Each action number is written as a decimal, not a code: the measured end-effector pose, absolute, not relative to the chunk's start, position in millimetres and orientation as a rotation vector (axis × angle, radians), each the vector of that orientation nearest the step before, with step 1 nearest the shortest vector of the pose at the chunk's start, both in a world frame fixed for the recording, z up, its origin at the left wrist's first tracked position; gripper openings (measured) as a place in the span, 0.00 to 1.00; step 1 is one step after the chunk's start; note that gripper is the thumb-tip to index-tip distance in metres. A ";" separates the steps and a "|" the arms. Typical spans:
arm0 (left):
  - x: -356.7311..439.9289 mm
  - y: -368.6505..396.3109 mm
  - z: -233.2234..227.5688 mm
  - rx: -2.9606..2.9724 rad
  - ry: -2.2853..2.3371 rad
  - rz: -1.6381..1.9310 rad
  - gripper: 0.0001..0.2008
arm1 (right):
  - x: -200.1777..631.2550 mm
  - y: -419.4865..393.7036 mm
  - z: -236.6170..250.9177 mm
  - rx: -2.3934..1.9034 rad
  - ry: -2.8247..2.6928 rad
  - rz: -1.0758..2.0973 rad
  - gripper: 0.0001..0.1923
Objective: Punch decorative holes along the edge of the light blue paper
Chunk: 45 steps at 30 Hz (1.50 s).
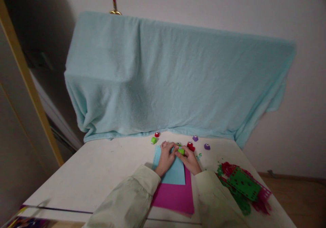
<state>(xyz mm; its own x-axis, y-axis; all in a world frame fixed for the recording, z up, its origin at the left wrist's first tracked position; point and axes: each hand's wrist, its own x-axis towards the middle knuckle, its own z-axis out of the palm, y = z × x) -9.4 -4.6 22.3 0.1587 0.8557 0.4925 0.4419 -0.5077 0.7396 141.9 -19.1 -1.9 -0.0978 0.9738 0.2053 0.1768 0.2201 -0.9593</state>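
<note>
Head view, only one. Landmark: the blue sheet (173, 172) on the white surface (102, 173).

- Blue sheet lies on top of a magenta sheet (175, 197), which sticks out past its near edge.
- Both hands meet at the blue sheet's far edge. Left hand (166, 157) rests flat-ish on the sheet's far-left corner, fingers curled toward the middle. Right hand (189, 160) sits at the far-right corner, fingers bent.
- Between the fingertips: a small green punch (181, 150), pinched from both sides and sitting right on the sheet's far edge. Whether paper is in its slot is too small to tell.
- Beyond the sheet's far edge, loose punches: a green one (154, 140) and a small red one (157, 134) far-left, a red one (191, 146) just right of the held punch, two purple ones (195, 138) (207, 146) further right.
- Right of the sheet, well apart: a pile of punched green and red paper scraps (241, 185).
- Behind everything, a light blue towel (175, 82) is draped over something bulky.

Judgement on doing this well: keep the left hand pinning the sheet so it doesn't skate on the magenta one, seat the edge fully in the punch, press straight down with the thumb, not at a tilt.
</note>
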 end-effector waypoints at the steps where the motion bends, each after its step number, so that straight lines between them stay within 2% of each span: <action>1: -9.2 -4.4 22.0 2.015 1.228 1.305 0.09 | 141.7 -19.4 -1.3 -1.144 -1.504 1.001 0.17; 7: -7.8 -3.6 20.0 2.013 1.215 1.300 0.09 | 140.2 -21.9 4.0 -1.155 -1.556 0.934 0.14; 23: -6.5 -3.2 17.3 2.009 1.136 1.318 0.07 | 138.9 -23.5 3.8 -1.165 -1.487 0.885 0.15; 45: -7.4 -2.7 15.0 2.012 1.167 1.314 0.07 | 138.6 -17.2 -1.4 -1.148 -1.448 0.971 0.16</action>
<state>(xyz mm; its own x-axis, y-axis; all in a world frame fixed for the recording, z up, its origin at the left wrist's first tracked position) -7.4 -2.7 15.0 0.1815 0.8449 0.5032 0.3993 -0.5309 0.7475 138.6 -17.2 -1.4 -0.0427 0.9743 0.2210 0.1654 0.2251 -0.9602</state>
